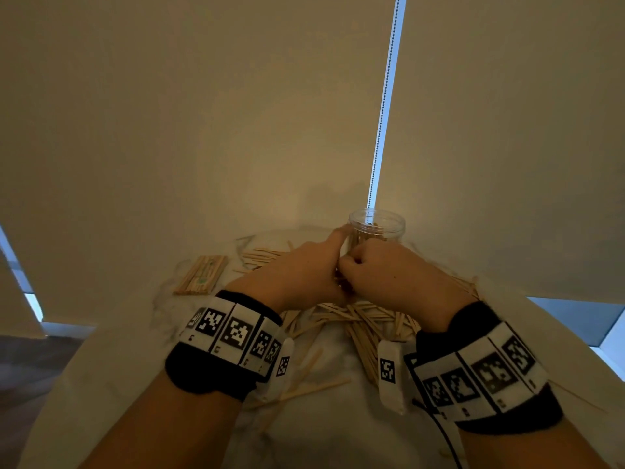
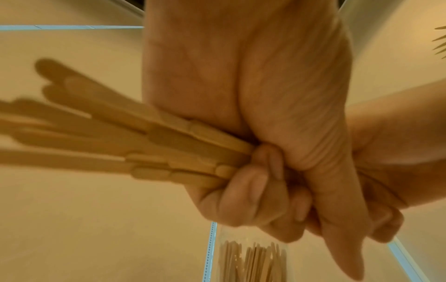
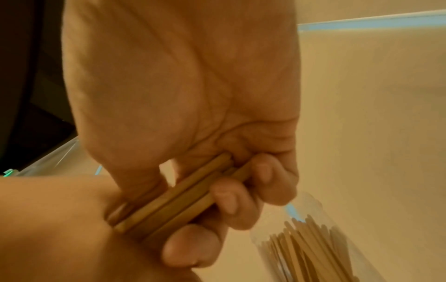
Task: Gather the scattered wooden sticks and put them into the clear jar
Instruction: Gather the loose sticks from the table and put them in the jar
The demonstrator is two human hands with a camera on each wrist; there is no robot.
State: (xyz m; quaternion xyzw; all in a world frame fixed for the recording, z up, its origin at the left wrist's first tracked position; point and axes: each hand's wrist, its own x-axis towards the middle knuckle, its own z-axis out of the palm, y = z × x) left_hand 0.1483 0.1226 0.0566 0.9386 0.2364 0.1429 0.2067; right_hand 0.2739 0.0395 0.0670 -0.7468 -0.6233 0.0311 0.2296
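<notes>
The clear jar [image 1: 377,225] stands at the back of the white table [image 1: 314,431], with several wooden sticks [image 3: 311,248] upright inside. Both hands meet just in front of it. My left hand [image 1: 304,272] grips a bundle of sticks [image 2: 115,141] in its curled fingers, with the thumb stretched toward the jar [image 2: 251,255]. My right hand [image 1: 389,269] curls its fingers round the other end of a bundle [image 3: 183,196]. Loose sticks [image 1: 355,316] lie scattered under and behind the wrists.
A neat flat pack of sticks [image 1: 201,274] lies on the table at the left. More stray sticks [image 1: 304,390] lie near the front between the forearms. A window blind with a bead chain [image 1: 385,99] hangs behind the jar.
</notes>
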